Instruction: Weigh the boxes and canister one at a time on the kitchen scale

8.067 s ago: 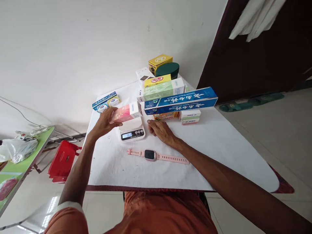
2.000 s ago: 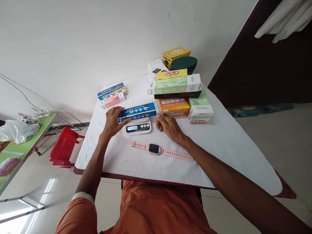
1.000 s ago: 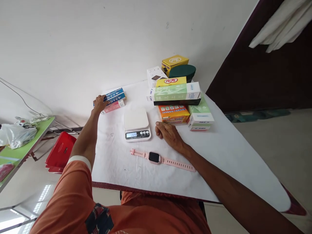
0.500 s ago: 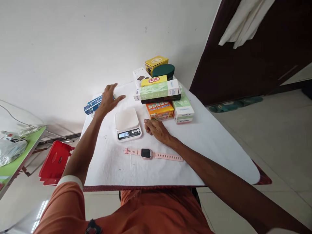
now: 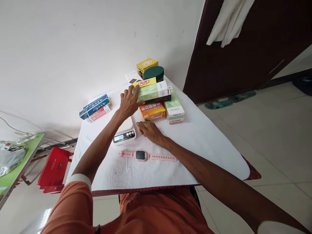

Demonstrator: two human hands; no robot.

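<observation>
My left hand reaches over the back of a white kitchen scale and grips the left end of a long light-green box, thumb below and fingers on top. That box lies on a dark box above an orange box. My right hand rests on the table just right of the scale, fingers curled in, with nothing visible in it. The scale's platform, partly hidden by my left hand and forearm, has a lit display. In front of it lies a pink-strapped smartwatch, stretched flat.
Blue toothpaste-style boxes lie at the table's left. Behind the pile are yellow boxes, a dark green round tin and a white box. Green boxes sit at right. A red chair stands left of the table.
My left hand has moved right, from near the blue boxes to the light-green box, and has closed on its end. My right hand stays beside the scale. The view has shifted slightly.
</observation>
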